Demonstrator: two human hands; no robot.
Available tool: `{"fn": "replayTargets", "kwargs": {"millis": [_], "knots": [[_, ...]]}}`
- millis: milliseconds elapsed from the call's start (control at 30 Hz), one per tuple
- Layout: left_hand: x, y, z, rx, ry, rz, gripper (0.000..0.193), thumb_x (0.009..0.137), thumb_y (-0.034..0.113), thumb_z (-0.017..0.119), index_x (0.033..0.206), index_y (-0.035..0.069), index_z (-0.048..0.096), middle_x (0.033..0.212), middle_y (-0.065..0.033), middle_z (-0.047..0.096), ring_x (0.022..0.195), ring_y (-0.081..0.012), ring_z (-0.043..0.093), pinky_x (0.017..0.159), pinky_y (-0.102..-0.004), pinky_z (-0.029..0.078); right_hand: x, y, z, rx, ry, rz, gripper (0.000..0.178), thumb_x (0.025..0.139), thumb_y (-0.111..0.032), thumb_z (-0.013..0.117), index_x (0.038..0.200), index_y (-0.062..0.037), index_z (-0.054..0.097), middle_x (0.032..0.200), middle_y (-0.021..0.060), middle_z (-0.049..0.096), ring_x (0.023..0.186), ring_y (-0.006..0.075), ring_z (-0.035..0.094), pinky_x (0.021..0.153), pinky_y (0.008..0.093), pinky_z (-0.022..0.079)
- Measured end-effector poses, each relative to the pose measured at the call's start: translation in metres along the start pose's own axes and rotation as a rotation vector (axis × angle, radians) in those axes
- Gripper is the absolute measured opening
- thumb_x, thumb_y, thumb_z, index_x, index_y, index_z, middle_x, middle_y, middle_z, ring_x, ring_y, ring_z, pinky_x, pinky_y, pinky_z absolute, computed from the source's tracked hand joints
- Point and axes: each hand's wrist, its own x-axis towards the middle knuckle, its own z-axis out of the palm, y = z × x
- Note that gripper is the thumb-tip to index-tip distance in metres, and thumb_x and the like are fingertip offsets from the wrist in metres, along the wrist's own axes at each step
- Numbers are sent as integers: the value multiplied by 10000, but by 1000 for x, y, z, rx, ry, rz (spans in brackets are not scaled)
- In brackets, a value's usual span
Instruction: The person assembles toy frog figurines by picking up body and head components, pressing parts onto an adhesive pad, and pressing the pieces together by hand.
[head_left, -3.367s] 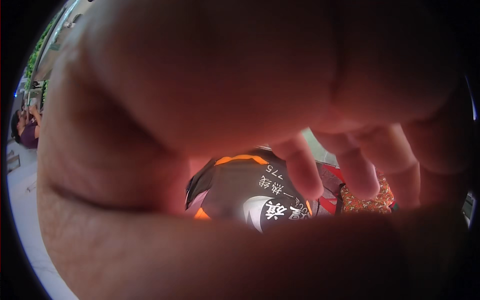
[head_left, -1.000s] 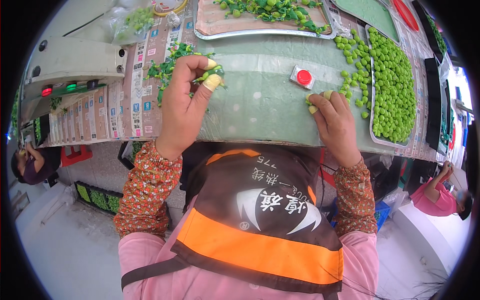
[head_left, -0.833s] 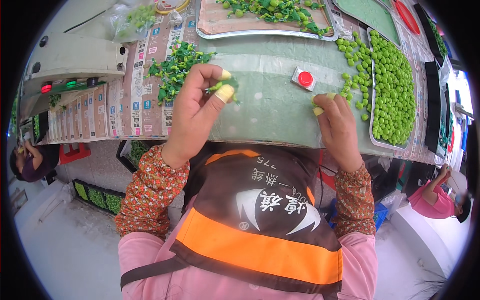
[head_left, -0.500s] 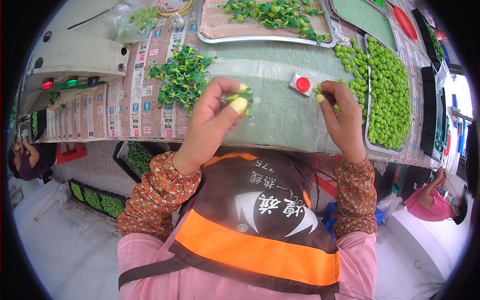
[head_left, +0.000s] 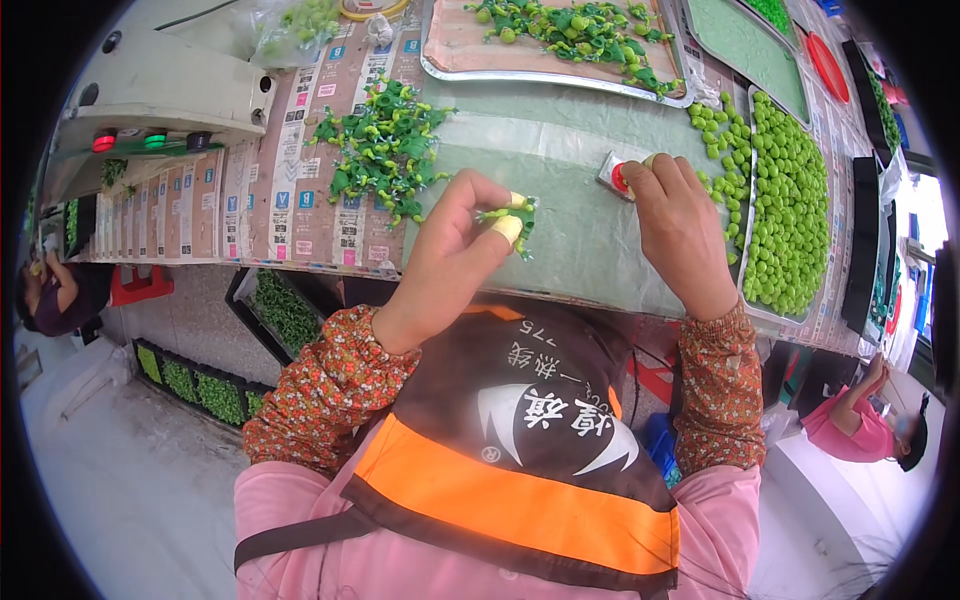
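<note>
My left hand, with pale yellow covers on thumb and forefinger, pinches a small green leafy sprig above the table. Over to the right, my right hand is closed, fingertips down at a small whitish block with a round red top. The fingers hide part of the red top and whatever may be between them. Beyond my left hand lies a loose pile of green leafy sprigs. Round green pieces lie scattered beyond my right hand, beside a tray full of similar round green pieces.
A metal-rimmed tray with more leafy sprigs stands at the far side. A pale machine with coloured buttons is at the left. A red oval lid lies far right. Other people sit at the left and right edges.
My right hand has come down onto the red-topped block, partly covering it. The left hand still pinches the sprig. The whole view has shifted slightly.
</note>
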Motion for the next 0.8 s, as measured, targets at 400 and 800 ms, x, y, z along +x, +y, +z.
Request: {"fn": "replayTargets", "kwargs": {"millis": [400, 800], "knots": [[0, -8, 7, -66, 34, -89, 213, 968, 29, 547, 1158, 78, 464, 1021, -4, 526, 838, -41, 485, 702, -219, 435, -10, -39, -8, 677, 128, 149, 253, 856, 45, 645, 1100, -21, 618, 874, 157, 600, 802, 373, 605, 704, 437, 495], [-4, -15, 20, 84, 67, 5, 206, 943, 3, 566, 1118, 41, 464, 1040, -31, 538, 874, -36, 493, 711, -216, 451, -16, -72, 1, 629, 147, 45, 278, 798, 56, 664, 1058, -18, 600, 830, 148, 558, 732, 357, 577, 633, 458, 476]]}}
